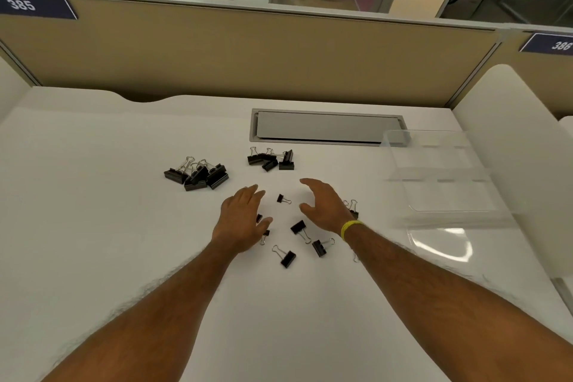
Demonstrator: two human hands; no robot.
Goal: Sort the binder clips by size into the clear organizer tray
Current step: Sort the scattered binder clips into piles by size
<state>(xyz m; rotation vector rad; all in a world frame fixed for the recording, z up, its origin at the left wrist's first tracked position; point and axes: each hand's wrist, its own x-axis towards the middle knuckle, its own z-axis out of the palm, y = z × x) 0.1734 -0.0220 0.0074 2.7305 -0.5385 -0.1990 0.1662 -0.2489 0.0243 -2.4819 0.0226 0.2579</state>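
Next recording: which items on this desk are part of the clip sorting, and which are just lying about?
Job: heap of large black binder clips; cluster of medium black binder clips; scattered small black binder clips; clear plastic organizer tray; left hand; right hand.
Incidental: grey rectangular desk hatch; blue number plate 385; yellow wristband.

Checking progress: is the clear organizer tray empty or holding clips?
Empty: the tray shows nothing through its clear walls; the binder clips lie on the desk.
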